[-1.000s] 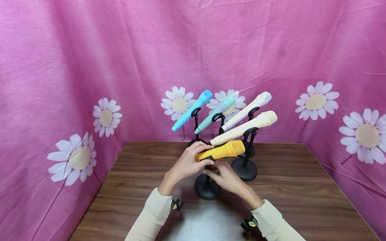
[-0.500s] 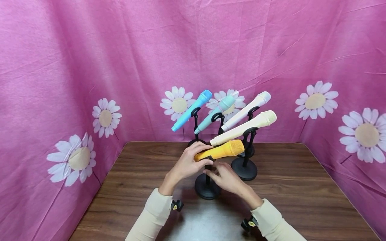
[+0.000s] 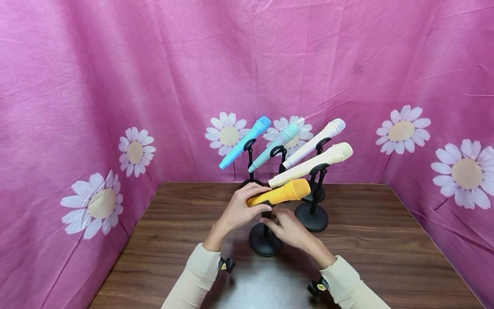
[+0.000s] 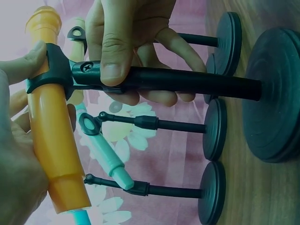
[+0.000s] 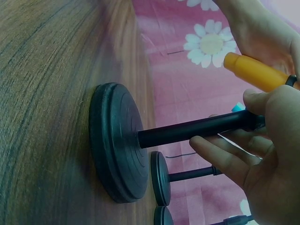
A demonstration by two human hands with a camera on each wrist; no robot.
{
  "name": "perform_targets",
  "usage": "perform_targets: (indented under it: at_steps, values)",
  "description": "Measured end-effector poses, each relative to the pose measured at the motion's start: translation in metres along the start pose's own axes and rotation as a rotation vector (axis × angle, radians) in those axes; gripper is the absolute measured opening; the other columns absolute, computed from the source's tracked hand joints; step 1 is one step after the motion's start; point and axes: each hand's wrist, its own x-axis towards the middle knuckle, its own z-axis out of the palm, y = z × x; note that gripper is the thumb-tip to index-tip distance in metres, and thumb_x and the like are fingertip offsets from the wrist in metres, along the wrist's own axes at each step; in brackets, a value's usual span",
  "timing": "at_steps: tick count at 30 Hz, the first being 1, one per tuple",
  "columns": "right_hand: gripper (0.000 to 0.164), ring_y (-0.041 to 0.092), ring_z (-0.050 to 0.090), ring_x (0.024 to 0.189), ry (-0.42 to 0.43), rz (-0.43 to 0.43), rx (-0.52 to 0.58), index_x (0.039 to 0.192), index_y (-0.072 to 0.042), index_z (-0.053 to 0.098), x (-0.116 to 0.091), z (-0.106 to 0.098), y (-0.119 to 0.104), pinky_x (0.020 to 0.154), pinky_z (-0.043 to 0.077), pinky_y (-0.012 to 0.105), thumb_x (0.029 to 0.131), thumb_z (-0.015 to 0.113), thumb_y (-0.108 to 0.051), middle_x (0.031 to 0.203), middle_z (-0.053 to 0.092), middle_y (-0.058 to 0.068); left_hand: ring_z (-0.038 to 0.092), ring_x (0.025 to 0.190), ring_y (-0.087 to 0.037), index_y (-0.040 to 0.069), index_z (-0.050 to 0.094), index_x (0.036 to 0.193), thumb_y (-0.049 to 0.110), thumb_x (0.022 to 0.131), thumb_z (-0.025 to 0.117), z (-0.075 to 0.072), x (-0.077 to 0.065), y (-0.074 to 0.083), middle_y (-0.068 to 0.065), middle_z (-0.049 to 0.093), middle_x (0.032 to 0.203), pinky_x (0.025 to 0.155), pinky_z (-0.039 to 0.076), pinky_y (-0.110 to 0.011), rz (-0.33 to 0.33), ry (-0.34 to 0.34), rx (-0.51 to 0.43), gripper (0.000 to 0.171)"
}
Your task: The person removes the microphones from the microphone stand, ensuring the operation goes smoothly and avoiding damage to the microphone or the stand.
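Note:
A yellow-orange microphone [image 3: 283,194] sits in the black clip [image 4: 50,70] of a desk microphone stand [image 3: 265,240]. My left hand [image 3: 241,208] grips the microphone's body, its thumb lying against the clip in the left wrist view. With thumb and fingers, my right hand [image 3: 289,227] holds the upper part of the stand's post [image 5: 197,129], just below the clip. The microphone tilts, its mesh head up and to the right. The stand's round base [image 5: 117,143] rests on the table.
Behind stand several more microphones on black stands: blue [image 3: 247,141], mint green [image 3: 275,147], white [image 3: 315,143] and cream [image 3: 311,164]. The wooden table [image 3: 366,253] meets a pink curtain [image 3: 185,86] with daisies at its far edge.
The yellow-orange microphone has shifted very slightly left and its head dips a little. Both hands keep their hold, almost unmoved.

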Motion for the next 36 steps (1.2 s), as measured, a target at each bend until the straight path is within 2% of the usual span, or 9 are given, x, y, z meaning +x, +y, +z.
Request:
perform_targets:
  at_steps: [6,11,16,22,30,33,36]
  values:
    - [0.020,0.001,0.066,0.079,-0.007,0.022,0.011,0.117,-0.013,0.070,-0.001,-0.001,0.001,0.068,0.054,0.023,0.106,0.068,-0.031,0.092,0.069,-0.007,0.064,0.108,-0.017,0.009,0.074,0.133,0.011,0.087,0.089,0.004,-0.004,-0.004,-0.005,0.073,0.118,0.087,0.057,-0.027,0.012,0.046,-0.041,0.048]
    - [0.025,0.004,0.070,0.084,-0.013,0.021,0.017,0.123,-0.013,0.066,-0.001,-0.003,0.000,0.071,0.056,0.024,0.107,0.067,-0.033,0.100,0.073,-0.005,0.065,0.104,-0.018,0.005,0.074,0.132,0.006,0.086,0.088,0.008,-0.007,-0.006,-0.010,0.073,0.118,0.085,0.058,-0.030,0.025,0.102,-0.097,0.047]
    - [0.029,0.009,0.074,0.092,-0.027,0.032,0.024,0.129,-0.015,0.063,-0.002,-0.005,0.000,0.076,0.059,0.025,0.107,0.066,-0.033,0.109,0.076,-0.004,0.064,0.101,-0.016,0.005,0.073,0.132,0.004,0.088,0.087,0.014,-0.010,-0.009,-0.012,0.072,0.119,0.086,0.058,-0.028,-0.010,0.134,-0.162,0.047]
    - [0.032,0.007,0.073,0.093,-0.038,0.039,0.034,0.134,-0.016,0.061,-0.003,-0.005,0.001,0.078,0.059,0.025,0.107,0.066,-0.034,0.113,0.076,-0.004,0.064,0.101,-0.015,0.004,0.072,0.133,0.003,0.088,0.086,0.017,-0.013,-0.013,-0.014,0.071,0.120,0.087,0.058,-0.029,-0.027,0.159,-0.215,0.047]
    - [0.029,0.005,0.071,0.086,-0.040,0.030,0.028,0.130,-0.018,0.061,0.000,-0.006,0.001,0.073,0.056,0.024,0.107,0.066,-0.034,0.106,0.076,-0.005,0.063,0.101,-0.015,0.009,0.072,0.135,0.022,0.093,0.085,0.021,-0.017,-0.017,-0.012,0.070,0.121,0.084,0.058,-0.027,-0.058,0.188,-0.244,0.045]
    - [0.028,0.003,0.067,0.078,-0.045,0.035,0.038,0.129,-0.019,0.061,0.000,-0.006,0.001,0.069,0.055,0.024,0.107,0.066,-0.035,0.101,0.074,-0.006,0.062,0.098,-0.015,0.010,0.072,0.135,0.020,0.093,0.085,0.021,-0.019,-0.017,-0.011,0.069,0.121,0.081,0.056,-0.024,-0.064,0.192,-0.243,0.045]
    - [0.028,0.002,0.062,0.069,-0.050,0.039,0.047,0.128,-0.019,0.061,0.000,-0.005,0.001,0.065,0.052,0.024,0.107,0.066,-0.036,0.091,0.070,-0.007,0.061,0.095,-0.014,0.009,0.071,0.135,0.012,0.093,0.084,0.021,-0.020,-0.019,-0.012,0.069,0.120,0.078,0.054,-0.022,-0.066,0.195,-0.253,0.045]
